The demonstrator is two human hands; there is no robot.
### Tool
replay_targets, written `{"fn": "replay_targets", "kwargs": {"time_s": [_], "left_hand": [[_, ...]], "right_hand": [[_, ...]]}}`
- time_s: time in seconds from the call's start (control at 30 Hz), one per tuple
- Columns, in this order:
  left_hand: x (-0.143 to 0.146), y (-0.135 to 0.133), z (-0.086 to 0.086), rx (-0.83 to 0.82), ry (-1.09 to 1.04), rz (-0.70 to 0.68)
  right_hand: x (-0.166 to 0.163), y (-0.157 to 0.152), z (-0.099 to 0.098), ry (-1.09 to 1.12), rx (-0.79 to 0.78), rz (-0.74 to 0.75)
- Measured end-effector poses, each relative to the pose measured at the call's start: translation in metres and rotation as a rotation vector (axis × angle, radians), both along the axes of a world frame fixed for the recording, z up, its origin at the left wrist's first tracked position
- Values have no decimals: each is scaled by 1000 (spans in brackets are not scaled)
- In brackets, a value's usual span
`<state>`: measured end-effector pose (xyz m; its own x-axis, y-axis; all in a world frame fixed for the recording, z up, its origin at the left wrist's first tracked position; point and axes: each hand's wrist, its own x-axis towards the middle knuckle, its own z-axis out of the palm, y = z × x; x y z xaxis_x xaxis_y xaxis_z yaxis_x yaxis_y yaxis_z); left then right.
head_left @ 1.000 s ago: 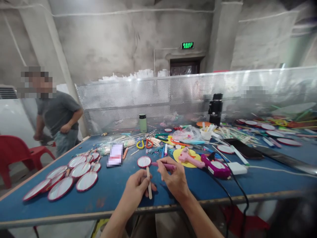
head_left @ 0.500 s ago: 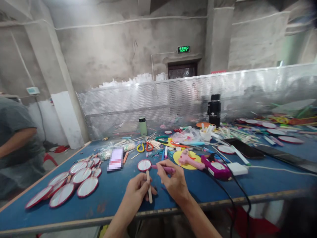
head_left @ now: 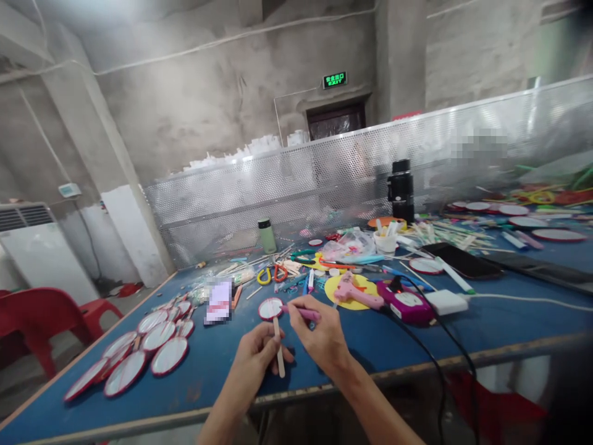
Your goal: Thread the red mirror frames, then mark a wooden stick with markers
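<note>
Fingers (head_left: 266, 343) of left hand (head_left: 257, 360) pinch 1 wooden stick (head_left: 280, 360) of paddle fan (head_left: 270, 308), lower centre; right hand (head_left: 327, 340) pinches 1 pink pen (head_left: 303, 313), tip at the fan's disc.
Counts: 1 pink glue gun (head_left: 356, 295), 1 purple glue gun (head_left: 407, 306), ~9 finished fans (head_left: 169, 355) lower left, overlapping, so exact count unclear. Far-table clutter too blurred to count.

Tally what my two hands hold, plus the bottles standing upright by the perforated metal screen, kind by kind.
round fan on a stick, in the left hand: 1
pink pen, in the right hand: 1
bottles, the green bottle and the black bottle: 2
Total: 4
</note>
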<state>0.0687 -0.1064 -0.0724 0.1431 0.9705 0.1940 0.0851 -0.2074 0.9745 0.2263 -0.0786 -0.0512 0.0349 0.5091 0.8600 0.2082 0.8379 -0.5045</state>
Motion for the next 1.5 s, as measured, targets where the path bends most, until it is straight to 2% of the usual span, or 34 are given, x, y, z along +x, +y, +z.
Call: {"fn": "replay_targets", "kwargs": {"time_s": [0.77, 1.03, 1.3, 1.5], "left_hand": [[1, 18, -21, 37, -25, -59], [3, 15, -16, 44, -3, -45], [4, 7, -4, 42, -28, -20], [1, -1, 1, 25, -17, 11]], "right_hand": [[-1, 7, -4, -46, 0, -44], [-2, 9, -6, -46, 2, -46], [-2, 6, -2, -48, -3, -65], [-5, 8, -6, -64, -49, -47]]}}
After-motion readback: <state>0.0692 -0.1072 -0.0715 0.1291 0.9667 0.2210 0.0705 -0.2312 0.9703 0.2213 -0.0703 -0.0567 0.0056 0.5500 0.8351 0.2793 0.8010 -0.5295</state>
